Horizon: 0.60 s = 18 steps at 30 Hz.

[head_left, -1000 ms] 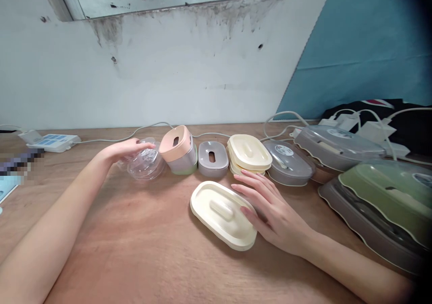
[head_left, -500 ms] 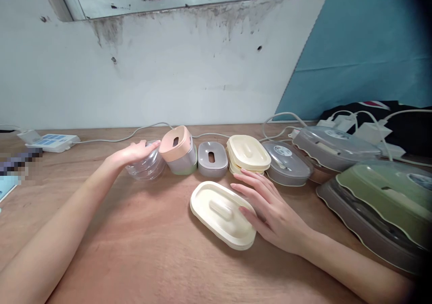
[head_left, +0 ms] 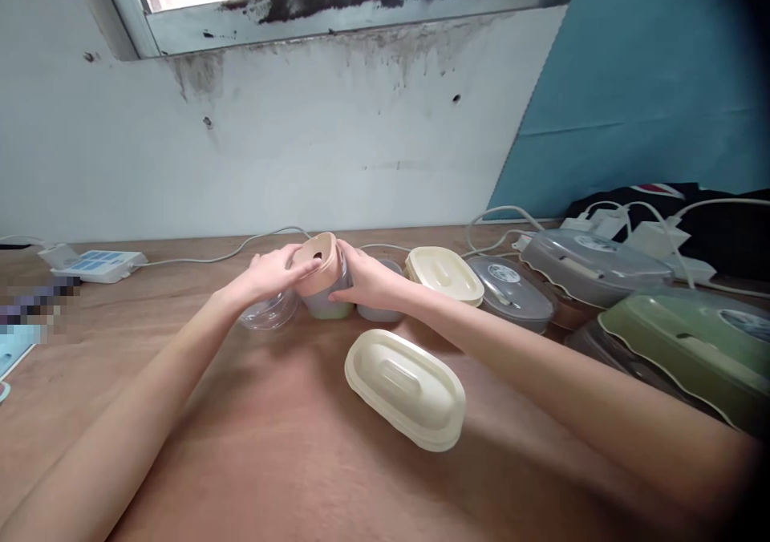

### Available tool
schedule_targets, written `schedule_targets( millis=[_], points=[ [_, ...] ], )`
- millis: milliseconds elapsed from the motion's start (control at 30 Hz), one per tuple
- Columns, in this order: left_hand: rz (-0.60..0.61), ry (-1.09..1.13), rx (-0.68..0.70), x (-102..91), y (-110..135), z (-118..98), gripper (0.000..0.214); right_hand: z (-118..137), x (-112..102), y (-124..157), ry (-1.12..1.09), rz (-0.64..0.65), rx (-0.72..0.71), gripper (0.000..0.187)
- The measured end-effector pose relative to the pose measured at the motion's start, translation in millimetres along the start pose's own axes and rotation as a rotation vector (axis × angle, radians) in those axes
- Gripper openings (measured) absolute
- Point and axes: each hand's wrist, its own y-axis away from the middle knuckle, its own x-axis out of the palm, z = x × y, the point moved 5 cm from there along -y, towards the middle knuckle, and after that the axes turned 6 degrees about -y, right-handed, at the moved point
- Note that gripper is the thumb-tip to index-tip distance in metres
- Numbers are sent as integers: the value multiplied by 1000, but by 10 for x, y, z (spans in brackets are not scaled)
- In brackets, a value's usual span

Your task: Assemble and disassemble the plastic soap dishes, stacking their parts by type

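Note:
My left hand (head_left: 273,273) grips the left side of a pink slotted plastic cover (head_left: 325,247), its thumb lying across the front. This cover tops a stack with a grey plastic piece (head_left: 318,303) and a green one (head_left: 333,312) beneath. Around the right side of the stack curves my right hand (head_left: 370,279), thumb in front, other fingers mostly hidden behind. Clear plastic bowls or lids (head_left: 270,312) sit below my left hand. A grey slotted piece (head_left: 381,315) stands partly hidden behind my right hand. Nearer me lies a cream oval lid (head_left: 406,390).
Right of the hands are another cream lidded piece (head_left: 446,273) and a grey lidded case (head_left: 511,292). Larger grey (head_left: 593,263) and green (head_left: 691,341) covers fill the right side. A white power strip (head_left: 101,265) and cables lie along the wall.
My right hand has left the cream lid and moved left to the stack. My left hand has shifted right from the clear plastic onto the pink cover. The view has tilted slightly up.

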Motion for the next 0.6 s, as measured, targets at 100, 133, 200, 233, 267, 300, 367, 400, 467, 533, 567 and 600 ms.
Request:
schedule_targets(
  millis=[100,133,200,233,267,300,367,400,467,533,567,600],
  points=[
    [29,12,109,74,16,-120,78,-163,88,30,-27,7,24,92],
    [21,17,118,90,12,-133,79,-202,108,52,-27,4,34,92],
    [-9,35,110,104,-4,-135,79,-248,134,87,-21,-3,45,91],
    [-25,46,105,105,-12,-133,76,-257,143,96,-18,-5,43,90],
    [-38,56,105,103,-18,-134,73,-259,150,99,-14,-7,39,90],
    [-46,62,109,101,-22,-137,69,-258,156,99,-10,-9,35,90],
    [-51,65,118,98,-27,-142,63,-247,170,96,4,-15,29,89],
    [-50,62,120,99,-27,-141,62,-239,180,96,14,-19,27,89],
    [-47,46,124,102,-23,-139,62,-224,201,104,45,-33,24,90],
    [-51,17,146,103,-8,-156,61,-216,217,116,90,-56,28,90],
    [-58,-1,164,100,4,-175,59,-216,220,121,116,-69,32,87],
    [-68,-21,183,96,18,-198,57,-217,220,122,141,-79,33,84]
  ],
)
